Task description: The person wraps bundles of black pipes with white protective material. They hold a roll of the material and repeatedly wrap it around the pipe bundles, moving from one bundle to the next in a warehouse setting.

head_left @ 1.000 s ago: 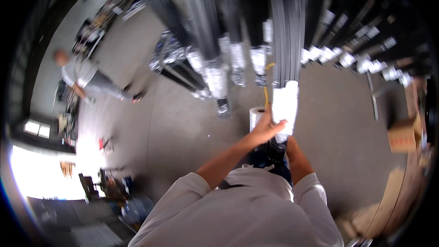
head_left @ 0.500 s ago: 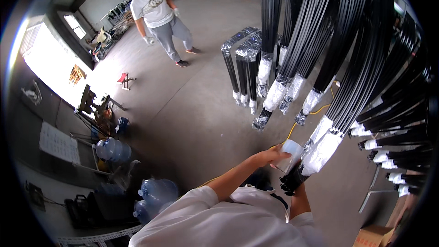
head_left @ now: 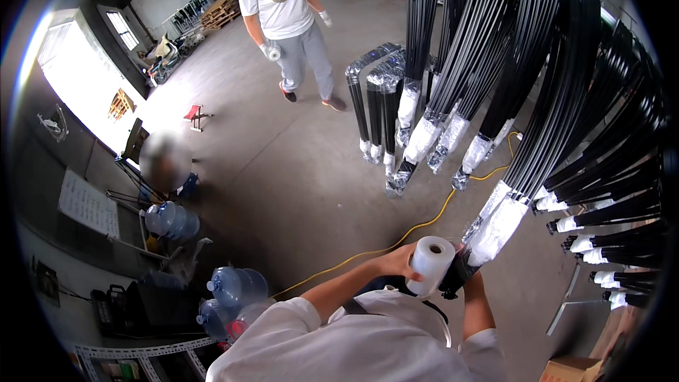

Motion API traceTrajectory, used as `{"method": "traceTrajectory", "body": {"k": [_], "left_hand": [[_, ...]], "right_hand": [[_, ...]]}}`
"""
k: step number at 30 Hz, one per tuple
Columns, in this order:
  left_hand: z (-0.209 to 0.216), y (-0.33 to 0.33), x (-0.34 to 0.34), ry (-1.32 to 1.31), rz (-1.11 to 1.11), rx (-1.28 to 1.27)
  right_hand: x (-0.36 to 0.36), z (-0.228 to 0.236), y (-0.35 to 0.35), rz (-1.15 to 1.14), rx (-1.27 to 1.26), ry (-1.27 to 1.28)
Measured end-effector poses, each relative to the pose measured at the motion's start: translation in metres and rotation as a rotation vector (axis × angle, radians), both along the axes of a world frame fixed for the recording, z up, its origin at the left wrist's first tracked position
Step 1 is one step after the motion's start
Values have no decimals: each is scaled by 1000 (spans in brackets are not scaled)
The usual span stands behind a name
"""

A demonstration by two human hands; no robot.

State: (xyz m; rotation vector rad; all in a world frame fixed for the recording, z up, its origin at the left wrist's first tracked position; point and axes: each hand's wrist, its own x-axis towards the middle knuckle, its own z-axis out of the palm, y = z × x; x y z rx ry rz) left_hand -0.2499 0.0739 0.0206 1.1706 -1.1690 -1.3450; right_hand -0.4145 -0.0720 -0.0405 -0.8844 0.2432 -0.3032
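White film on a roll point(head_left: 431, 269) is clasped around its side by the left hand point(head_left: 400, 262), core point(head_left: 437, 248) turned upward, just beside the black lower end point(head_left: 460, 274) of a wrapped bundle point(head_left: 498, 230). Behind that end the right hand is hidden; whether spread or gripping cannot be told.

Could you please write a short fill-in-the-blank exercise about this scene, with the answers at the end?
1. The left hand grips a ____ of translucent film.
2. The wrapping around the lower end of the nearest bundle of black strips is coloured ____.
3. The cable that curves across the floor is coloured ____.
4. The co-worker wears trousers coloured ____.

Missing words: roll; white; yellow; grey.
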Motion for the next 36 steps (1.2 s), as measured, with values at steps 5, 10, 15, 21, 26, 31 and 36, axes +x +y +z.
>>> {"method": "traceTrajectory", "body": {"k": [5,10,15,21,26,31,36], "left_hand": [[31,19,-24,-265,5,33],[54,29,-40,-478,71,-7],[78,16,-47,-623,-64,-71],[74,11,-43,-529,-213,-84],[70,-13,1,-138,-392,154],[-29,-87,-49,-207,85,-38],[-19,-103,-68,129,-41,173]], "right_hand": [[-34,4,4,-222,-22,210],[-125,39,38,-328,-333,197],[-74,96,106,-423,-387,118],[-51,77,108,-456,-233,41],[-53,75,137,-743,-360,178],[-56,83,153,-932,-328,277],[-82,73,171,-1117,-427,423]]}}
